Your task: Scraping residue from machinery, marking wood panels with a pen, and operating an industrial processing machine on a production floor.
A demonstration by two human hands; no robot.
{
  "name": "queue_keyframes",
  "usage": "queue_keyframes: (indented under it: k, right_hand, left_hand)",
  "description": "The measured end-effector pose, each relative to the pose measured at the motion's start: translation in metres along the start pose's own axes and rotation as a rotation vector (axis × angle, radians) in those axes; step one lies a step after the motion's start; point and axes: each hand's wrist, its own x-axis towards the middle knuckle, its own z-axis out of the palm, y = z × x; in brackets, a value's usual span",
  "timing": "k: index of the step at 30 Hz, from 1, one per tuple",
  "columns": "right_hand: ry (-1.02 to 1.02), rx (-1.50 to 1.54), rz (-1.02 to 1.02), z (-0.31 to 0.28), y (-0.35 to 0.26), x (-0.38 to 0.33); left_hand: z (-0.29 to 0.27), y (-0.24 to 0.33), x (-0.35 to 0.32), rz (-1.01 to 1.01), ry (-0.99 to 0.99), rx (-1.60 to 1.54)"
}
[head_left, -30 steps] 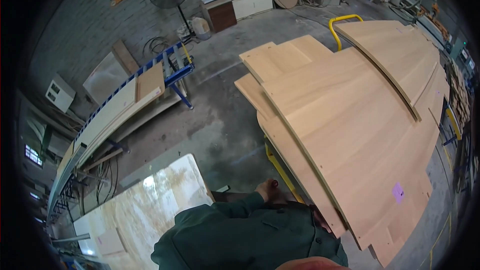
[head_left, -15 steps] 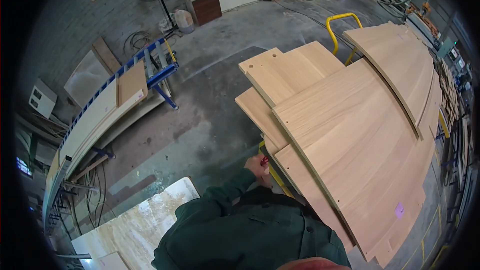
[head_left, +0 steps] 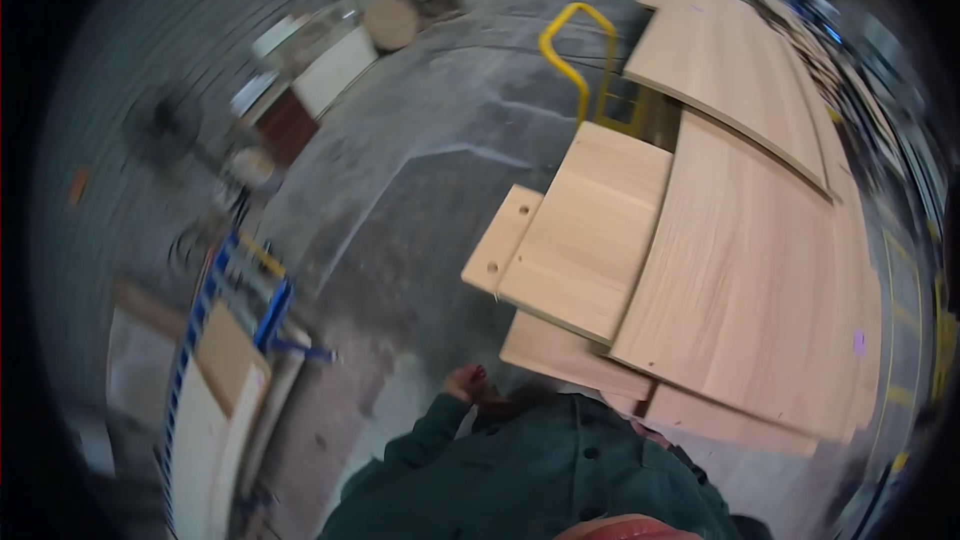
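Head view: the left hand [head_left: 464, 383], in a dark green sleeve [head_left: 435, 432], hangs low over the grey floor [head_left: 400, 280], near the stack of pale wood panels [head_left: 745, 280] on its right. Its fingers look curled, yet blur hides whether its grip holds anything; the right hand is out of sight, so its grip cannot be told. The panels overlap unevenly, one board with two holes [head_left: 504, 240] jutting leftward, and a yellow handle [head_left: 549, 50] stands beyond
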Motion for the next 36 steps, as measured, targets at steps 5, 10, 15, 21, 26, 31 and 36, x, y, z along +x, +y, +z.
queue_keyframes:
  k: [5,10,15,21,26,31,36]
  right_hand:
    - [-0.220,0.547,0.248,0.117,-0.074,0.088]
    - [-0.373,0.224,0.071,0.177,-0.199,0.165]
    - [-0.250,0.522,-0.019,0.218,-0.240,0.223]
    - [-0.124,1.113,-0.151,0.219,-0.320,0.330]
    - [-0.288,1.205,-0.031,0.213,-0.341,0.453]
    - [-0.513,1.314,-0.034,0.216,-0.411,0.590]
    - [-0.382,0.844,-0.056,0.210,-0.469,0.729]
  left_hand:
    - [-0.126,0.018,0.014,-0.088,0.247,-0.147]
    - [-0.198,-0.010,0.045,-0.029,0.235,-0.405]
    - [-0.250,0.034,0.104,0.058,-0.075,-0.631]
    - [-0.294,0.028,0.187,0.092,-0.418,-0.780]
    - [-0.360,0.008,0.281,0.070,-0.388,-0.798]
    - [-0.447,-0.046,0.371,-0.006,-0.085,-0.965]
    - [-0.537,-0.063,0.442,-0.176,0.102,-1.126]
